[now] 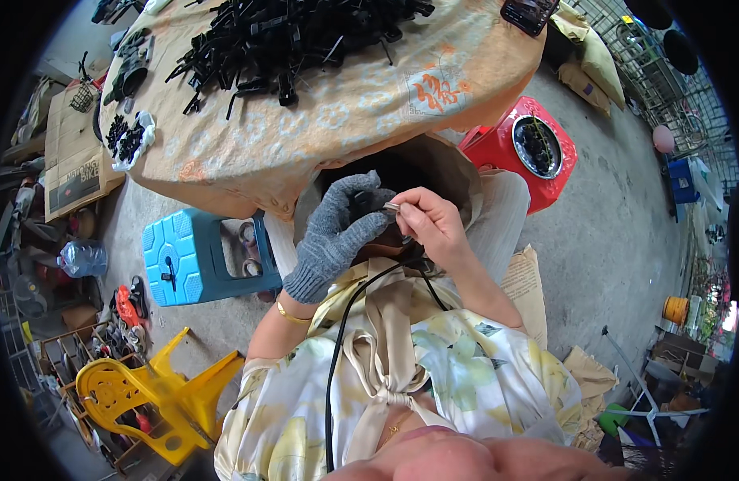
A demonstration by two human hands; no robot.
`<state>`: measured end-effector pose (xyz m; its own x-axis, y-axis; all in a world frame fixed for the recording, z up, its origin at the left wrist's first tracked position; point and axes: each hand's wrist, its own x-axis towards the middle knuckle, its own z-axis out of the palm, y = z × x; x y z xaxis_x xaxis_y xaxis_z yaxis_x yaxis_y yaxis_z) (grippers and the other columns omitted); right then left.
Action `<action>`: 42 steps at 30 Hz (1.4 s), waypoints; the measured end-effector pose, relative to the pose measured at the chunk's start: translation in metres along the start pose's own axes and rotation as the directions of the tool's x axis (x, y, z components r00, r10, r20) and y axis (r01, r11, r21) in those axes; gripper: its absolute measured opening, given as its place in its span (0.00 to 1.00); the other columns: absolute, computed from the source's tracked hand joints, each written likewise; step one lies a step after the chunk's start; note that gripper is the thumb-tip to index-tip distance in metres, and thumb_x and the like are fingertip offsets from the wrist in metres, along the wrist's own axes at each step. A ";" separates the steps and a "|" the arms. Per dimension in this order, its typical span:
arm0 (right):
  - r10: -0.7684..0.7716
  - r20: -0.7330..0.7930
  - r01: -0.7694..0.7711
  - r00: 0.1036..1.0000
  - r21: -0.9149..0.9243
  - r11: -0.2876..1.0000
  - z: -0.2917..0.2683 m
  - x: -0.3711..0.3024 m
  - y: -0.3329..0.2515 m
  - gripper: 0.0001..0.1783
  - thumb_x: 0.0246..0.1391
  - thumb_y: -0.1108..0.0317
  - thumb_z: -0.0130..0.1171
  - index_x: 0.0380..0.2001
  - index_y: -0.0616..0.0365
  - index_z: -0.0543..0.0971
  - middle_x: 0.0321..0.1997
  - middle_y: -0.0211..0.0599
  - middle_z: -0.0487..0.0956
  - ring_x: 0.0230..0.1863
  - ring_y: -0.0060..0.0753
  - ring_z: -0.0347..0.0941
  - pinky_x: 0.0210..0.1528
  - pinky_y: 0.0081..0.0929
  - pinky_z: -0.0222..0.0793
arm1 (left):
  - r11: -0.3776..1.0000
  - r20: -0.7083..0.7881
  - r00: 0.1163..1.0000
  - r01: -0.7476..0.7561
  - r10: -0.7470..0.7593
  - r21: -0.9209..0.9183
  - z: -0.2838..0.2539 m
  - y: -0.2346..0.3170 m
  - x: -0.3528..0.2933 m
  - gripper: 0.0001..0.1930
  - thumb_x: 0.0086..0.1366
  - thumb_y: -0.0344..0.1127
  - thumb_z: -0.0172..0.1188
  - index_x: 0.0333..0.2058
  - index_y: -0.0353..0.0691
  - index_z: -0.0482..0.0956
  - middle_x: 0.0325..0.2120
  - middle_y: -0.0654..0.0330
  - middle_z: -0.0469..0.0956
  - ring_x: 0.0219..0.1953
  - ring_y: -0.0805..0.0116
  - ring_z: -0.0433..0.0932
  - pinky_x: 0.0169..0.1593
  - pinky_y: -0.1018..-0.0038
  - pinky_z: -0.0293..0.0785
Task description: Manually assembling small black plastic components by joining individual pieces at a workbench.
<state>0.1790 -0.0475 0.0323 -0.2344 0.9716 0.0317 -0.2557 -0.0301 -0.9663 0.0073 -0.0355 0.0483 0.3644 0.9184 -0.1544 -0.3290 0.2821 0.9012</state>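
Note:
My left hand (331, 232) wears a grey knitted glove and is closed around a small black part (369, 200), mostly hidden by the fingers. Bare, my right hand (435, 228) pinches a small, thin, light-coloured piece (392, 207) between thumb and forefinger, up against the black part. Both hands meet over my lap, just short of the table's near edge. Behind them gapes an open sack or bag (469, 172) with a dark inside. On the cloth-covered table (249, 164) lies a large heap of black plastic parts (285, 40).
A small bag of black bits (129, 138) lies at the table's left, and a phone (530, 12) at its right. On the floor stand a blue stool (177, 256), a yellow chair (137, 393) and a red stool (558, 180) bearing a round dish. A black cable (335, 361) crosses my front.

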 end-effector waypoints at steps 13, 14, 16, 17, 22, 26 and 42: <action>0.067 -0.003 -0.066 0.998 -0.224 0.972 0.014 0.002 -0.007 0.09 0.56 0.70 0.51 0.30 0.65 0.77 0.17 0.24 0.71 0.18 0.12 0.62 0.20 0.14 0.59 | 0.861 0.134 0.965 -0.261 0.225 0.436 -0.005 0.000 -0.005 0.17 0.55 0.21 0.58 0.44 0.36 0.68 0.41 0.59 0.72 0.41 0.73 0.72 0.46 0.77 0.70; 0.086 -0.008 -0.085 0.996 -0.186 0.979 0.015 0.002 -0.006 0.08 0.56 0.71 0.50 0.30 0.65 0.77 0.17 0.24 0.71 0.18 0.12 0.62 0.20 0.14 0.59 | 0.861 0.134 0.965 -0.261 0.225 0.436 -0.005 -0.001 -0.005 0.17 0.55 0.21 0.58 0.44 0.36 0.68 0.41 0.59 0.72 0.41 0.73 0.72 0.46 0.77 0.70; 0.102 -0.013 -0.103 0.995 -0.150 0.983 0.016 0.002 -0.005 0.08 0.56 0.71 0.50 0.30 0.64 0.77 0.17 0.24 0.70 0.18 0.12 0.62 0.20 0.14 0.59 | 0.741 0.190 0.922 -0.386 0.339 0.550 -0.006 -0.003 -0.006 0.16 0.54 0.21 0.58 0.43 0.36 0.69 0.43 0.57 0.73 0.41 0.72 0.73 0.46 0.76 0.70; 0.127 -0.008 -0.127 0.992 -0.138 0.982 0.016 0.002 -0.005 0.08 0.56 0.71 0.50 0.30 0.64 0.77 0.17 0.23 0.70 0.19 0.12 0.62 0.20 0.14 0.59 | 0.741 0.193 0.920 -0.389 0.341 0.547 -0.006 -0.005 -0.007 0.16 0.54 0.21 0.58 0.43 0.36 0.69 0.43 0.57 0.73 0.41 0.72 0.73 0.46 0.76 0.70; 0.233 0.000 -0.232 0.973 -0.067 0.970 0.008 0.003 0.004 0.09 0.56 0.69 0.51 0.31 0.64 0.77 0.18 0.23 0.70 0.19 0.12 0.62 0.22 0.13 0.59 | 0.763 0.028 0.973 -0.198 0.230 0.615 0.001 -0.007 -0.009 0.19 0.55 0.21 0.57 0.46 0.36 0.68 0.41 0.56 0.74 0.42 0.70 0.74 0.47 0.76 0.70; -0.068 -0.069 0.053 0.995 -0.206 0.977 0.009 0.003 -0.009 0.09 0.49 0.70 0.60 0.32 0.63 0.77 0.23 0.25 0.72 0.22 0.13 0.64 0.22 0.14 0.60 | 0.633 -0.014 0.964 -0.164 0.266 0.757 0.010 0.002 -0.008 0.28 0.51 0.22 0.60 0.53 0.39 0.64 0.38 0.57 0.75 0.37 0.67 0.76 0.41 0.74 0.73; -0.090 0.195 0.099 0.977 -0.037 0.994 -0.010 0.000 -0.036 0.07 0.46 0.75 0.61 0.30 0.65 0.75 0.25 0.27 0.71 0.21 0.12 0.66 0.20 0.11 0.61 | 0.946 0.362 0.929 0.187 -0.083 -0.264 0.001 0.007 -0.014 0.19 0.48 0.27 0.66 0.39 0.33 0.71 0.37 0.54 0.75 0.40 0.61 0.75 0.47 0.66 0.72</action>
<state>0.1974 -0.0436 0.0641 -0.3888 0.9059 0.1680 -0.2427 0.0752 -0.9672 0.0013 -0.0470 0.0570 0.6808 0.7290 -0.0716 -0.4727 0.5119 0.7173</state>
